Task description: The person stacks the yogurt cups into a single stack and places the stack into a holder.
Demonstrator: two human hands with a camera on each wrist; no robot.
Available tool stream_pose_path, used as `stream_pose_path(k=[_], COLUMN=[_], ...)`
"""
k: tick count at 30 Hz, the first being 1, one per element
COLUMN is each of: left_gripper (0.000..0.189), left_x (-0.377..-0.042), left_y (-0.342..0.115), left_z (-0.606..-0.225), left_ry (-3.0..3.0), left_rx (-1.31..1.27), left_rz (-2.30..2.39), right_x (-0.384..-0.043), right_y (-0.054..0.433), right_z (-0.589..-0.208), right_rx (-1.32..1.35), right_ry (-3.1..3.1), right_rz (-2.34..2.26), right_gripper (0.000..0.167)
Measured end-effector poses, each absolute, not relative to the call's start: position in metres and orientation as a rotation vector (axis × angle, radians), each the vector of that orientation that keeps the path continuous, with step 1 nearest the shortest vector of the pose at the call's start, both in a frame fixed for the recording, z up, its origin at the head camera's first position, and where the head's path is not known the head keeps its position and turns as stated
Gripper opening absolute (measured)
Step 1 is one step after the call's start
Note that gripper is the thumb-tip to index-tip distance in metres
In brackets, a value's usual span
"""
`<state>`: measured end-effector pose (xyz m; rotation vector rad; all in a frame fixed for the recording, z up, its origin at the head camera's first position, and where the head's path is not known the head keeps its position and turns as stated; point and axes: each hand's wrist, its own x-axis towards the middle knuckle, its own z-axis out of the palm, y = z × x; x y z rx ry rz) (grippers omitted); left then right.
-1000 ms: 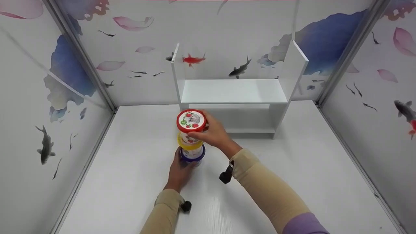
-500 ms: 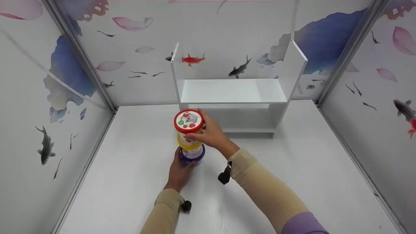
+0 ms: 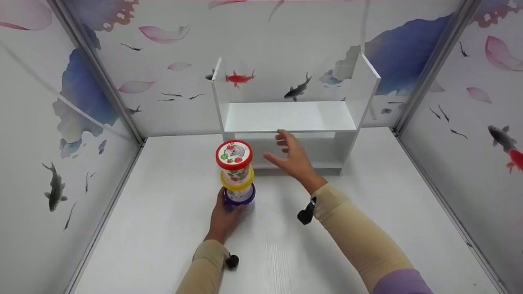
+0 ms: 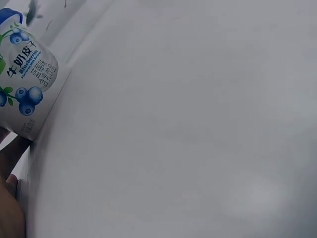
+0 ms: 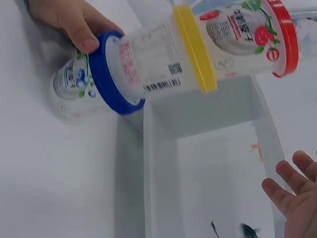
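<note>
Three plastic tubs stand stacked upright on the white table. At the top is a tub with a red lid printed with strawberries. Under it sits a tub with a yellow lid. The bottom one, a blueberry-printed tub with a blue lid, shows its label in the left wrist view. My left hand grips this bottom tub, thumb on its near side. To the right of the stack, my right hand holds nothing, its fingers spread apart from the tubs in the right wrist view.
A white two-tier shelf with tall side panels stands behind the tubs, close to the back wall. The white tabletop stretches to both sides, bounded by walls printed with fish and petals.
My right hand has let go of the top tub and moved to the right, fingers opening. The red-lidded tub stays on the stack. My left hand keeps its grip on the bottom tub.
</note>
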<state>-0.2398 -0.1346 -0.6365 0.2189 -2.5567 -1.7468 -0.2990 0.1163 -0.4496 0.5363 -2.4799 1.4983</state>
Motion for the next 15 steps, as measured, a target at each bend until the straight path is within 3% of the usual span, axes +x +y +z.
stream_pose_path(k=[15], left_gripper=[0.123], left_x=[-0.239], left_y=[-0.137], left_z=[-0.632], left_ry=[-2.531], left_rx=[0.186], left_rz=[-1.813], right_x=[-0.319], right_y=[0.219], right_z=[-0.441], right_rx=[0.314], right_ry=[-2.326], right_rz=[1.389], right_gripper=[0.067])
